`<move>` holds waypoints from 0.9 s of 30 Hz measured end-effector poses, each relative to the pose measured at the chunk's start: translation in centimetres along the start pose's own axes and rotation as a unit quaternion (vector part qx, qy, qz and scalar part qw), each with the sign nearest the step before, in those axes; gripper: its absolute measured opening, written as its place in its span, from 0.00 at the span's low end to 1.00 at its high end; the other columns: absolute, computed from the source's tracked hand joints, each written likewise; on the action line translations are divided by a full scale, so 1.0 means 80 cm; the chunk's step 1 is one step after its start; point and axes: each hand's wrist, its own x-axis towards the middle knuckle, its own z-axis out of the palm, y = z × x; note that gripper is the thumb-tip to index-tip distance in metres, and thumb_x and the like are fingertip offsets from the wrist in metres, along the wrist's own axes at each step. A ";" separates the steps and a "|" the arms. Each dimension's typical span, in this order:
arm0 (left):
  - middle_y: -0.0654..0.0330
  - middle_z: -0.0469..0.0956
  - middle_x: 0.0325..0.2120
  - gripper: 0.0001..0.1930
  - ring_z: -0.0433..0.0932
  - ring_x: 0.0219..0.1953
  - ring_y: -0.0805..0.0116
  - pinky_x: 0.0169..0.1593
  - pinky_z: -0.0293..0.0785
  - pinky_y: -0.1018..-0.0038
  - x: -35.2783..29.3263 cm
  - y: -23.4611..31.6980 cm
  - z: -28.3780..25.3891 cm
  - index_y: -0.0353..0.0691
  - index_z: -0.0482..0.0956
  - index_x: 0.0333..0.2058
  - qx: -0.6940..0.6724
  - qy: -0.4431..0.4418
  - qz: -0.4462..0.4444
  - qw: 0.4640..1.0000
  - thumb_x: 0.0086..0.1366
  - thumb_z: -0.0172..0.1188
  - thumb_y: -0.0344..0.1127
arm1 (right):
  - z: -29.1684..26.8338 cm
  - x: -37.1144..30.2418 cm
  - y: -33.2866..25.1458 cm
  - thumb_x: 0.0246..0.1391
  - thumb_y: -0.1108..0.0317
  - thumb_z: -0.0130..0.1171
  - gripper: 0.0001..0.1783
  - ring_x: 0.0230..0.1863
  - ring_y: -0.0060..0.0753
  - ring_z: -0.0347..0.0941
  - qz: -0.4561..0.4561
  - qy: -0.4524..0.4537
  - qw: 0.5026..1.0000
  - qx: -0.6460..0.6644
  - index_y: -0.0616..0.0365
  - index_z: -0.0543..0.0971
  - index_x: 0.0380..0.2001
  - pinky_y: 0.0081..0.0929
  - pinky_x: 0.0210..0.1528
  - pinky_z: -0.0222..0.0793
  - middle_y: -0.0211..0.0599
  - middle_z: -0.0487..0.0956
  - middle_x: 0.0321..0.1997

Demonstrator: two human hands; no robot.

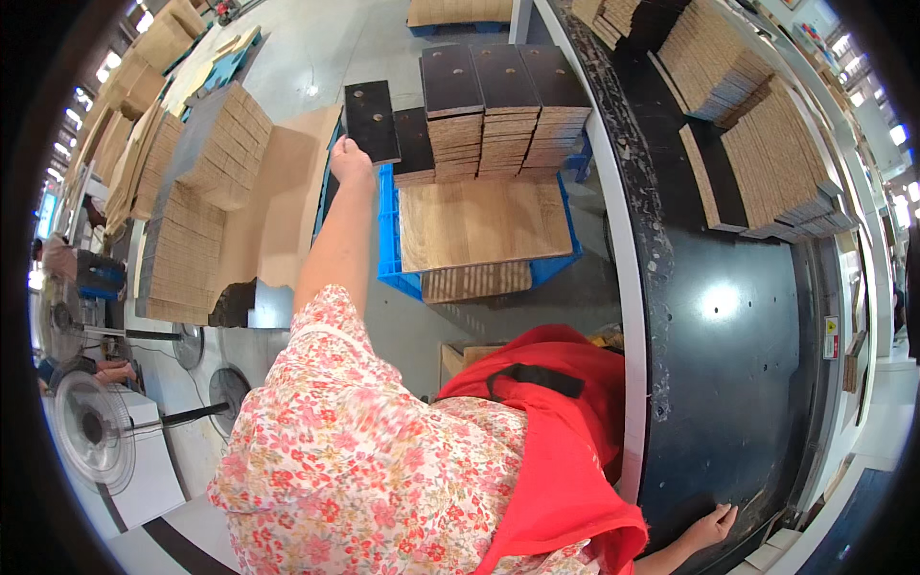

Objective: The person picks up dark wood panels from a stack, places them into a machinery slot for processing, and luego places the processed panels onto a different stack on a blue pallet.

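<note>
Dark board [371,120] at eleven o'clock is pinched by one edge in my left hand [350,158] beside the stacks [503,105] on the pallet [388,240], so I judge it could tip loose, while my right hand [711,527] rests spread on the bench [728,316].

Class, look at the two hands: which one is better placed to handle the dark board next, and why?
Probably the left hand: it already holds the dark board beside the stacked boards. The right hand rests far off on the black table.
</note>
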 end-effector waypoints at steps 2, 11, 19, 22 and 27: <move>0.50 0.79 0.48 0.16 0.78 0.49 0.59 0.55 0.73 0.68 0.022 -0.049 0.006 0.32 0.77 0.51 0.069 -0.014 0.015 0.997 0.70 0.51 0.35 | 0.003 0.003 -0.002 0.66 0.61 0.52 0.25 0.45 0.37 0.79 0.011 0.011 1.000 0.002 0.73 0.73 0.56 0.27 0.50 0.73 0.50 0.82 0.46; 0.55 0.79 0.51 0.15 0.76 0.55 0.55 0.60 0.70 0.61 0.013 -0.092 0.038 0.49 0.79 0.52 0.176 -0.034 -0.104 0.978 0.69 0.54 0.42 | -0.003 -0.006 -0.055 0.65 0.60 0.53 0.24 0.50 0.42 0.78 0.017 0.012 0.994 -0.110 0.71 0.74 0.54 0.29 0.54 0.71 0.52 0.80 0.51; 0.56 0.79 0.49 0.14 0.72 0.55 0.54 0.60 0.69 0.62 -0.025 -0.078 0.066 0.54 0.81 0.50 0.211 -0.019 -0.146 0.966 0.69 0.54 0.45 | -0.010 -0.012 -0.050 0.65 0.60 0.52 0.23 0.53 0.46 0.76 -0.002 0.013 0.983 -0.184 0.71 0.76 0.53 0.32 0.57 0.69 0.53 0.78 0.54; 0.55 0.79 0.49 0.14 0.70 0.55 0.53 0.58 0.70 0.61 -0.020 -0.083 0.074 0.55 0.82 0.49 0.261 -0.012 -0.132 0.956 0.69 0.56 0.45 | -0.012 -0.011 -0.044 0.66 0.60 0.52 0.22 0.53 0.47 0.76 -0.019 0.019 0.978 -0.206 0.69 0.77 0.52 0.34 0.56 0.71 0.51 0.78 0.54; 0.54 0.78 0.50 0.14 0.69 0.56 0.53 0.57 0.70 0.61 -0.022 -0.082 0.071 0.55 0.82 0.50 0.315 0.000 -0.111 0.943 0.68 0.57 0.45 | -0.008 -0.009 -0.048 0.66 0.59 0.51 0.22 0.52 0.46 0.76 -0.025 0.022 0.975 -0.220 0.67 0.78 0.52 0.35 0.55 0.71 0.49 0.79 0.53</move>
